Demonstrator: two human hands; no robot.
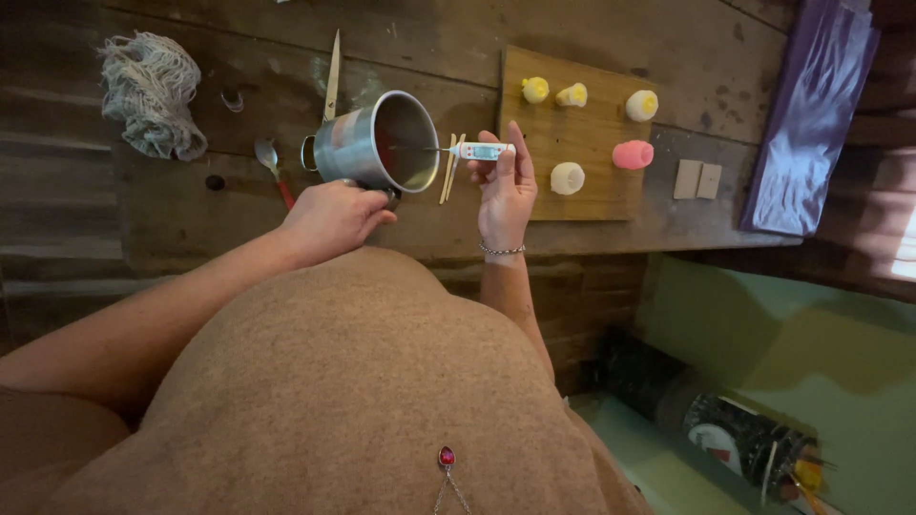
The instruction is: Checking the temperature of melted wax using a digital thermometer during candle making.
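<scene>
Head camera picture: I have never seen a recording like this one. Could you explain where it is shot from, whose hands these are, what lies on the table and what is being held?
There is one picture, from a camera worn on a person's head, looking down past their brown sweater at their own two bare hands over a dark wooden table.

The left hand grips a metal pot by its handle and tilts it, so the inside shows. The right hand holds a white probe thermometer, its thin tip reaching into the pot.

To the right lies a wooden board bearing five small moulded shapes: three yellowish, one pink, one white. They could be candles, though that is hard to tell. Wooden sticks lie between pot and board. To the left are a spoon, a net bag and, behind the pot, scissors.
</scene>
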